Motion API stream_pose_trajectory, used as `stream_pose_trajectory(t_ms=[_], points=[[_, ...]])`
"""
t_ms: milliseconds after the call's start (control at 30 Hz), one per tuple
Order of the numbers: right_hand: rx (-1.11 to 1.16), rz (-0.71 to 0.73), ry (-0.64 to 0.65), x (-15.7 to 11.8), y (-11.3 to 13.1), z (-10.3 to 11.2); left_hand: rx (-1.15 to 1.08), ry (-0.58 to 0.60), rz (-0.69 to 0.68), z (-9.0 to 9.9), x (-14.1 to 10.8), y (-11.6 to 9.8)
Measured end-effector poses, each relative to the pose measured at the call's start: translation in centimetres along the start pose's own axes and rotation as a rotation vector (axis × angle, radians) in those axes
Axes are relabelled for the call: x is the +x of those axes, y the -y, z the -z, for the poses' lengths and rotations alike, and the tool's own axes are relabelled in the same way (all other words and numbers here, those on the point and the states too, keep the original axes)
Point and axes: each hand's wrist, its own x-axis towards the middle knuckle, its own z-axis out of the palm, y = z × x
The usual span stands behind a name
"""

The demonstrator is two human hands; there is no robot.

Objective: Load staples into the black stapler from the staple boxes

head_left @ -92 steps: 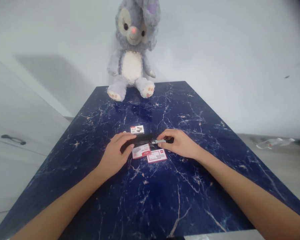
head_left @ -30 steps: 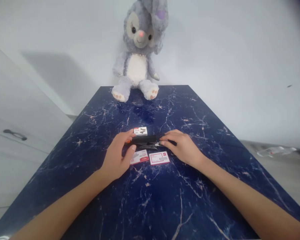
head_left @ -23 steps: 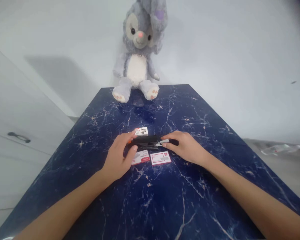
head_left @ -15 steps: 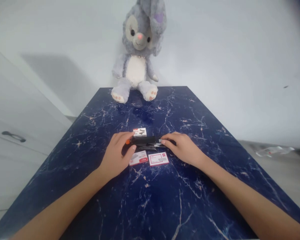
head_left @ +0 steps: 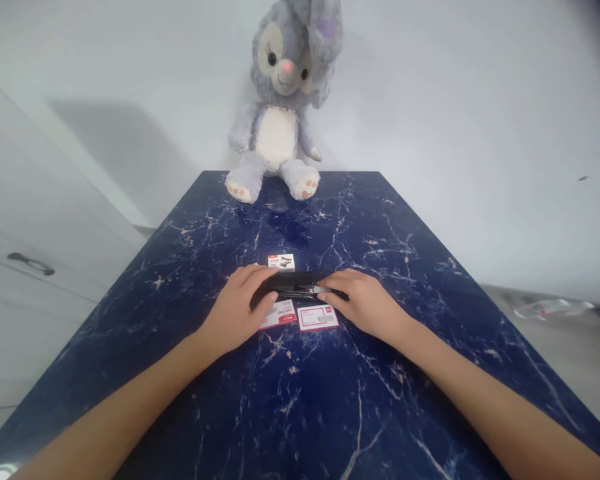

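A black stapler point(head_left: 295, 279) lies across the middle of the blue table, its metal rail showing on the near side. My left hand point(head_left: 237, 303) is closed around the stapler's left end, fingers over the far side and thumb on the near side. At the other end, my right hand point(head_left: 365, 298) pinches the metal part between thumb and forefinger. Just nearer than the stapler lie a red-and-white staple box point(head_left: 284, 315), partly covered by my left thumb, and a white box with a red border point(head_left: 319, 318). Behind it sits a small white box point(head_left: 281, 261) with a printed picture.
A grey plush rabbit point(head_left: 277, 140) sits at the table's far edge against the white wall. The dark blue marbled table point(head_left: 300, 407) narrows away from me. A white cabinet with a handle point(head_left: 31, 263) stands on the left. Clear plastic point(head_left: 553, 308) lies low on the right.
My left hand has closed further over the stapler's left end, covering the orange piece seen there before. My right fingers have shifted slightly on the metal end. The view has tilted slightly.
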Motion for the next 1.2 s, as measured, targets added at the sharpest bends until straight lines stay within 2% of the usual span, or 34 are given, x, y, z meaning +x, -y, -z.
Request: stream_pose_trajectory(t_ms=[67, 167, 233, 333, 433, 533, 667, 833, 967, 1100, 1200], points=[[-0.009, -0.022, -0.053, 0.0, 0.3, -0.1, 0.019, 0.070, -0.046, 0.5, 0.2, 0.6], [-0.043, -0.110, -0.201, -0.1, 1.0, 0.3, 0.043, 0.199, -0.131, 1.7, 0.6, 2.2], [-0.150, -0.191, -0.237, -0.3, 1.3, 0.7, 0.065, 0.217, -0.138, 2.4, 0.9, 3.2], [-0.337, -0.257, -0.144, -0.6, 1.9, 0.9, 0.087, 0.208, -0.123, 2.6, 0.9, 3.7], [-0.334, -0.157, -0.050, -0.8, 2.7, 0.1, 0.047, 0.220, -0.119, 2.3, 0.6, 3.1], [-0.308, -0.125, -0.057, -0.9, 3.3, -0.8, 0.025, 0.205, -0.077, 1.6, 0.2, 2.3], [-0.311, -0.279, -0.052, -0.5, 2.8, -0.3, 0.038, 0.211, -0.024, 0.9, -0.1, 2.3], [-0.335, -0.377, -0.021, -0.2, 1.3, 0.8, 0.050, 0.165, -0.063, 0.6, -0.3, 2.8], [-0.279, -0.317, -0.012, -0.3, 0.7, 0.3, 0.115, 0.171, -0.102, 0.7, -0.4, 2.2], [-0.180, -0.282, -0.034, -0.3, 0.8, -0.4, 0.294, 0.209, 0.015, 1.0, -0.3, 1.8], [-0.058, -0.250, -0.017, -0.2, 1.0, -0.7, 0.290, 0.256, 0.034, 1.0, 0.0, 2.2]])
